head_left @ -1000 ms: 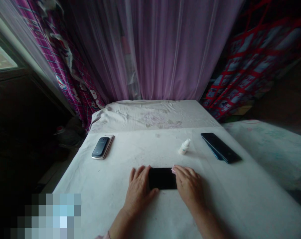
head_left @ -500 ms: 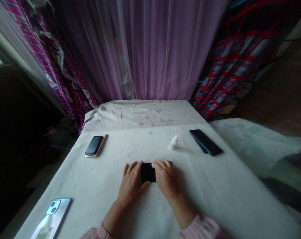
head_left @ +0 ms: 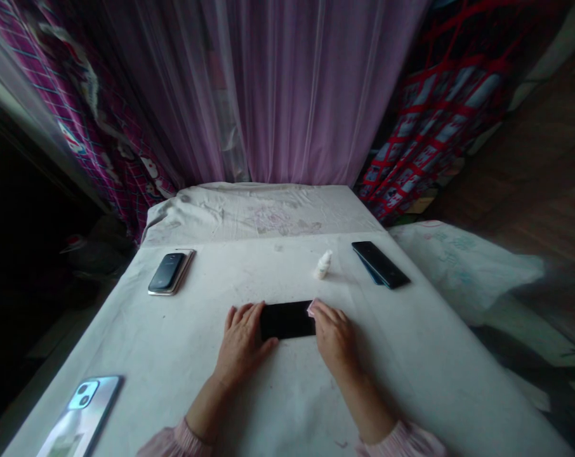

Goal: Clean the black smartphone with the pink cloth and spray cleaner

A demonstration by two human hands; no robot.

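Note:
A black smartphone (head_left: pixel 287 320) lies flat on the white-covered table, its dark screen facing up and its long side running left to right. My left hand (head_left: pixel 242 336) grips the phone's left end, thumb at the near edge and fingers at the far one. At the right end, my right hand (head_left: pixel 335 333) is closed on a small pink cloth (head_left: pixel 311 308), pressed against the screen's far right corner. Most of the cloth is hidden under the fingers. A small white bottle (head_left: pixel 323 264) stands upright beyond my right hand.
Two stacked phones (head_left: pixel 168 271) lie at the back left, and two more dark phones (head_left: pixel 381 264) overlap at the back right. A silvery-blue phone (head_left: pixel 80 416) rests camera side up near the left edge. Purple curtains (head_left: pixel 306 89) hang behind the table.
My right hand has slid right along the phone with the pink cloth, uncovering more of the screen. My left hand keeps its hold at the left end. The view has shifted slightly.

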